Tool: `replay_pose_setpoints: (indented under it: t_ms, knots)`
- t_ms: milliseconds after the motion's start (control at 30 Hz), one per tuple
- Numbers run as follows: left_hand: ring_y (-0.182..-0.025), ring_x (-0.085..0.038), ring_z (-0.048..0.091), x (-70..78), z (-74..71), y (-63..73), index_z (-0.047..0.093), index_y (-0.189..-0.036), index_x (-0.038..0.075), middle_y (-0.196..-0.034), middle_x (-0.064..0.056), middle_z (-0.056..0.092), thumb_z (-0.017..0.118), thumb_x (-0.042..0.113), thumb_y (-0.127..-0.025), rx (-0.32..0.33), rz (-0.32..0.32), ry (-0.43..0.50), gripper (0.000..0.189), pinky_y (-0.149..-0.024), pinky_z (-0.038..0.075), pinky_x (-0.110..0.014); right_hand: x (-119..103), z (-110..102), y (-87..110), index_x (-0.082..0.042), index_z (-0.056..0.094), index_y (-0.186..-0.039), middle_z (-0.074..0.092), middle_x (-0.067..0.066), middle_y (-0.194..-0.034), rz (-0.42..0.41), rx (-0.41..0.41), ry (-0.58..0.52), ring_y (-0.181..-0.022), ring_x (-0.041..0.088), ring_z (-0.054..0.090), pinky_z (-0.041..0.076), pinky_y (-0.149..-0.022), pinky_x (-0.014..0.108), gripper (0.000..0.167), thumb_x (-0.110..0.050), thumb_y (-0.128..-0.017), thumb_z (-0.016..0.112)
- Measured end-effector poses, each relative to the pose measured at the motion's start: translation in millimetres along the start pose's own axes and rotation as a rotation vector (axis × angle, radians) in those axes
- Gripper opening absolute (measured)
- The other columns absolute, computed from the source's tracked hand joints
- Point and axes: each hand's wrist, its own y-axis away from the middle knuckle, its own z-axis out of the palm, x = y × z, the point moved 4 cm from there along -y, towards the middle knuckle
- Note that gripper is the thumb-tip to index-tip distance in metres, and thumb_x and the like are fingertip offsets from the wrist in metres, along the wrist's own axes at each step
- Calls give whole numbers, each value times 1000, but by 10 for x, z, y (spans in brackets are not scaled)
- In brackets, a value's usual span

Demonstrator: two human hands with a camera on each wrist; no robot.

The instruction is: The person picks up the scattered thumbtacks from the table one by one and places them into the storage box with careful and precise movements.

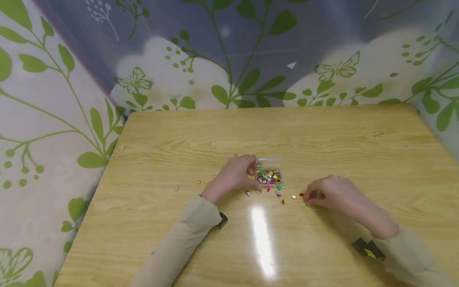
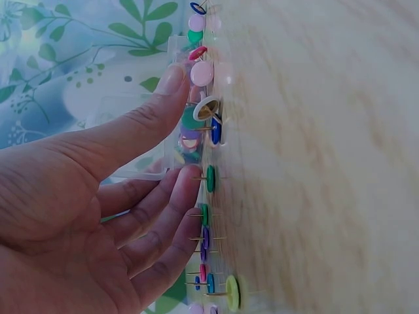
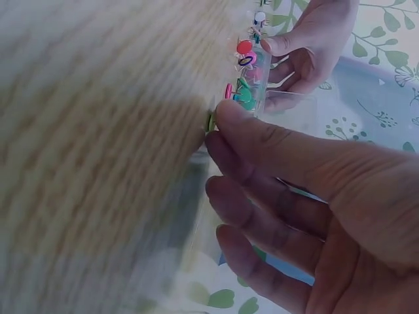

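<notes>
Fingers (image 3: 252, 265) bent low over table (image 1: 143, 159). Left hand (image 1: 233, 174) grips open box (image 1: 269, 163) by left side; tacks (image 1: 267, 176) heaped inside, more strewn around. Right hand (image 1: 338, 197), right of box: thumb and forefinger seemingly pinching one loose tack (image 1: 301, 195). Step probably picking up strays; next move calls for sure pinch, steady box.

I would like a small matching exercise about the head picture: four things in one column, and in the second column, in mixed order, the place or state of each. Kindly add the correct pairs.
Column 1
1. left hand
2. right hand
3. clear box
4. table

Column 2
A. open, with colourful tacks inside
B. wood-patterned
C. apart from the box, to its right
D. holding the box at its left side

Pairs: 1-D, 2-C, 3-A, 4-B
</notes>
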Motion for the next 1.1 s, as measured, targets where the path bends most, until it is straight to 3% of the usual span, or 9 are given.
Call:
replay_pose_setpoints:
  t_ms: [267,400,600,767,967,1100]
  knots:
    - [-90,-14,59,-8,19,12,65,-114,12,-98,2,64,93,34,-66,2,13,12,60,-81,51,-28,9,9,5,-30,72,-80,69,-21,-80,-14,40,-28,-63,-4,52,44,-54,24,16,-22,-81,85]
    - [-91,-13,59,-9,14,9,64,-114,12,-99,3,64,93,34,-66,-3,10,6,60,-81,51,-26,-49,-84,-45,-24,71,-84,73,-13,-81,-99,146,-11,-62,2,65,49,-54,23,19,-11,-81,85]
    - [-91,-14,59,5,-18,12,63,-107,12,-99,1,64,93,32,-67,1,16,14,55,-81,51,-26,-201,-237,-224,-24,68,-87,72,-13,-82,-187,274,38,-61,2,65,46,-50,21,22,-10,-81,84]
    - [-90,-14,59,-11,-12,3,61,-101,12,-98,1,64,93,33,-66,-1,17,5,52,-79,51,-27,-305,-212,-427,-21,72,-90,72,-12,-83,-209,286,41,-63,2,62,45,-51,20,16,-13,-83,84]
    - [-89,-14,59,-10,-2,-5,62,-106,12,-98,0,65,93,33,-66,0,25,0,55,-78,51,-27,-418,-145,-659,-17,73,-86,70,-8,-77,-231,302,28,-54,0,47,37,-46,20,15,-16,-81,86]
    - [-87,-15,58,1,-5,-1,63,-107,11,-97,-1,64,93,34,-66,5,37,-20,55,-76,50,-28,-506,-104,-773,-16,75,-87,72,-6,-81,-245,278,10,-55,2,51,40,-47,20,13,-15,-81,86]
